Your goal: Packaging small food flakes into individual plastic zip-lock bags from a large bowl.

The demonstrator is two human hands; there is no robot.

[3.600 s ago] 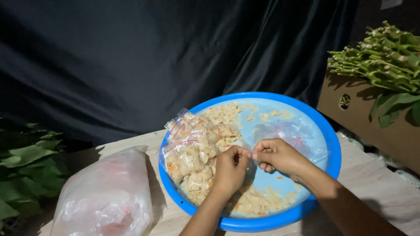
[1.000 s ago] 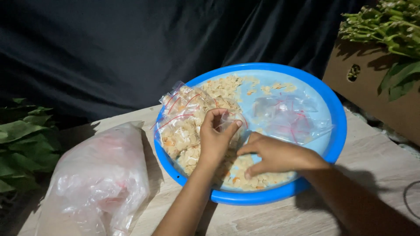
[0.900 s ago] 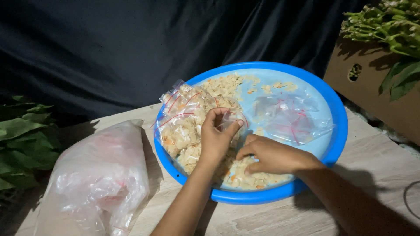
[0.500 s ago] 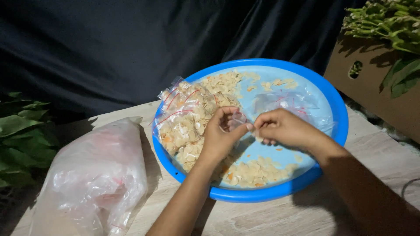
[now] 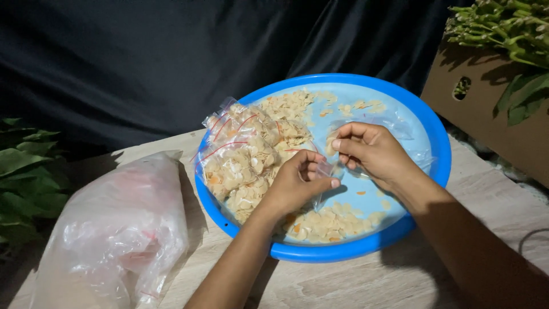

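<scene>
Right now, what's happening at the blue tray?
A person is working over a round blue tray of pale chips. The left hand pinches a small clear bag open; the right hand is raised just above it, fingers curled around a few chips. Filled bags lie on the tray's left side, and a large plastic bag sits on the table.

Half a second ago, level and thumb-to-thumb over the middle of the blue basin [image 5: 426, 131]; now apart, with the right hand [image 5: 366, 150] risen toward 1 o'clock, a few pale chips pinched at its fingertips [image 5: 336, 143]. Left hand [image 5: 297, 182] dropped toward 7 o'clock, grip closed on the mouth of the small clear bag [image 5: 321, 171]. A second ago, right hand flat on the loose chips [image 5: 329, 222] at 6 o'clock, since uncovered.
</scene>
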